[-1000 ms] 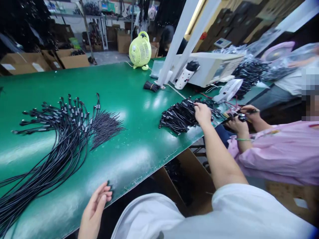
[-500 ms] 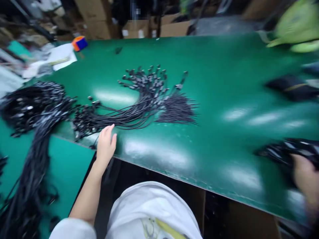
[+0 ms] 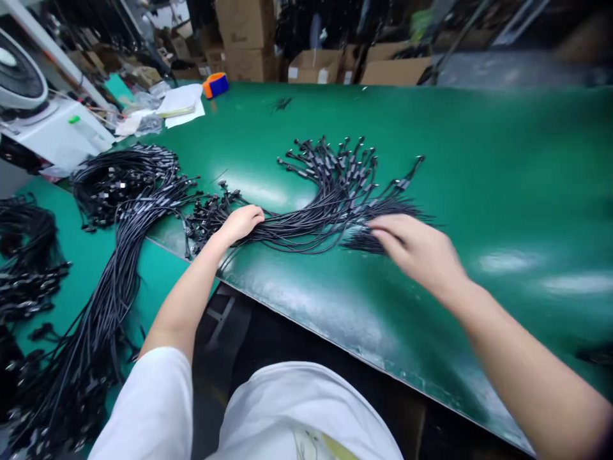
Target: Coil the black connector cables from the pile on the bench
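A bundle of black cables lies across the green table, with small connectors at its left end and fanned out at the top. Over the bundle's left part, near the connectors, my left hand has its fingers curled closed on the cables. My right hand is at the bundle's other end, over a fan of thin black strands. Its thumb and fingertips come close together there. What lies between them is too small and blurred to make out.
More black cables hang over a lower green surface at left, beside another coil. Papers and an orange and blue roll lie at the back left. A fan stands far left. Cardboard boxes stand behind the table.
My right hand has come from the far right, where it was on a shiny black bag, to the strands. My left hand has moved from the table edge onto the cables. The view has shifted left.
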A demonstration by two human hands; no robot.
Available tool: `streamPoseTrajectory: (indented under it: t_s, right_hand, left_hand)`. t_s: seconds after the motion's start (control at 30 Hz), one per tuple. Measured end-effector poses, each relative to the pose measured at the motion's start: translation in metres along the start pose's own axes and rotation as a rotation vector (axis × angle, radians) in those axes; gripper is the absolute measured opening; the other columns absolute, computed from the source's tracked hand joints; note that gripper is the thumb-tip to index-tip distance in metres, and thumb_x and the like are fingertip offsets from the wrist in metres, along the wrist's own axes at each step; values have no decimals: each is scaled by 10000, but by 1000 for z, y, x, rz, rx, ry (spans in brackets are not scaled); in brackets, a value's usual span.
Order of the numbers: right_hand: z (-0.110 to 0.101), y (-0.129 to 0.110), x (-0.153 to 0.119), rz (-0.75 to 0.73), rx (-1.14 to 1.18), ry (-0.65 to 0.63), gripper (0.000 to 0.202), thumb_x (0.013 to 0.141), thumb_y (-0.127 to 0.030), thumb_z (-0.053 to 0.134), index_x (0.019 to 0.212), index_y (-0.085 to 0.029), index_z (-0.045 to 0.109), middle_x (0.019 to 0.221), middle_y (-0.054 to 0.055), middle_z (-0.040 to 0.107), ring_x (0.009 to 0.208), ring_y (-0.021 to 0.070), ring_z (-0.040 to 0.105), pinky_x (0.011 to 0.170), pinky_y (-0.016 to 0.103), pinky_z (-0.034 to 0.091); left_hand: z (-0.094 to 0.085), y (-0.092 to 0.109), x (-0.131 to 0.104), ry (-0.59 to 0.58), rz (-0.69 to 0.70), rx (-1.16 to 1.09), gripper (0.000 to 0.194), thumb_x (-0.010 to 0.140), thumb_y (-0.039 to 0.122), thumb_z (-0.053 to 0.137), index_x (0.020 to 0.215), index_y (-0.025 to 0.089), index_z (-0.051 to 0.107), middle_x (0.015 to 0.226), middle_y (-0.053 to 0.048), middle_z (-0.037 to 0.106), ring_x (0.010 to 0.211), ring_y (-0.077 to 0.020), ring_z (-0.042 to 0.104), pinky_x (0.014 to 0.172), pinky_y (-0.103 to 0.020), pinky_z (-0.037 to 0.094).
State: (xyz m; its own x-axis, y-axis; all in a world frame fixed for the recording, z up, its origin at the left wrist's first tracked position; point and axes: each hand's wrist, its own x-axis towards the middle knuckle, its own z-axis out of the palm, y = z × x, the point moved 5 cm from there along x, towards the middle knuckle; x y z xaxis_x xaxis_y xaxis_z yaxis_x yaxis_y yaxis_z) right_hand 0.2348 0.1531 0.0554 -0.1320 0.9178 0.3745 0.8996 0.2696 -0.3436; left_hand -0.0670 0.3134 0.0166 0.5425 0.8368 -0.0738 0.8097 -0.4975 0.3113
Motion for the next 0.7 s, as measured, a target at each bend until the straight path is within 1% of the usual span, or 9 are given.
streamPoseTrajectory:
  t_s: [0.13, 0.2, 0.27, 0.33, 0.47, 0.53, 0.6, 0.63, 0.7]
  right_hand:
    - [58, -33, 91, -162, -109, -165, 337, 974, -296, 445, 1220, -178, 643, 1294, 114, 622, 1130, 245, 603, 954, 390, 473]
    - [81, -34, 117, -212, -214, -266, 272, 936, -233, 511, 1129, -155, 686, 1226, 131, 653, 1082, 259, 612, 933, 395, 452]
    - [94, -32, 126, -260, -248, -333, 222, 918, -172, 513, 989, -135, 720, 1059, 131, 704, 981, 246, 633, 879, 369, 442]
    - [94, -31, 127, -268, -231, -304, 248, 930, -155, 481, 958, -130, 726, 1005, 118, 717, 926, 225, 638, 802, 327, 434]
    - [68, -43, 135, -241, -240, -95, 325, 994, -295, 433, 1105, -171, 711, 1124, 84, 701, 941, 187, 622, 692, 290, 386]
    - [60, -54, 144, -275, -282, -68, 370, 1004, -329, 399, 1124, -171, 712, 1096, 103, 699, 916, 188, 614, 676, 300, 372]
    - [62, -52, 153, -289, -339, -124, 365, 982, -305, 409, 1107, -160, 720, 1066, 121, 700, 866, 199, 608, 658, 317, 374]
    - [68, -45, 156, -289, -359, -170, 352, 960, -295, 427, 1085, -161, 727, 1055, 124, 702, 834, 205, 606, 643, 327, 378]
    - [86, -20, 161, -288, -348, -245, 320, 909, -305, 469, 1016, -179, 743, 1019, 121, 712, 770, 213, 601, 619, 348, 391]
  left_hand:
    - [-2, -7, -11, -13, 78, -36, 332, 965, 370, 419, 1020, 174, 681, 1047, -84, 694, 979, -221, 626, 917, -331, 477]
    - [-5, -16, -20, 39, 38, -35, 334, 972, 361, 406, 1030, 171, 675, 1068, -93, 687, 1019, -226, 617, 956, -346, 468]
    - [-8, -23, -31, 122, -9, -36, 331, 976, 339, 404, 1100, 160, 654, 1130, -106, 675, 1093, -230, 600, 1016, -360, 445]
    - [-8, -26, -40, 192, -22, -44, 355, 974, 327, 424, 1218, 144, 604, 1234, -123, 642, 1188, -235, 566, 1075, -372, 410]
    - [-6, -23, -47, 267, -13, -54, 472, 963, 306, 457, 1401, 131, 459, 1422, -155, 528, 1333, -251, 473, 1142, -402, 352]
    - [-9, -27, -50, 284, -12, -61, 486, 967, 307, 447, 1422, 139, 434, 1450, -153, 507, 1354, -253, 458, 1152, -416, 339]
    - [-18, -46, -66, 304, -44, -55, 522, 962, 324, 463, 1447, 140, 398, 1484, -156, 478, 1381, -262, 435, 1164, -431, 319]
    - [-25, -63, -81, 323, -95, -38, 574, 948, 337, 495, 1467, 129, 363, 1514, -169, 441, 1407, -275, 405, 1174, -441, 299]
    - [-44, -111, -133, 357, -301, 18, 760, 884, 370, 609, 1501, 78, 275, 1571, -224, 334, 1460, -321, 318, 1193, -463, 248]
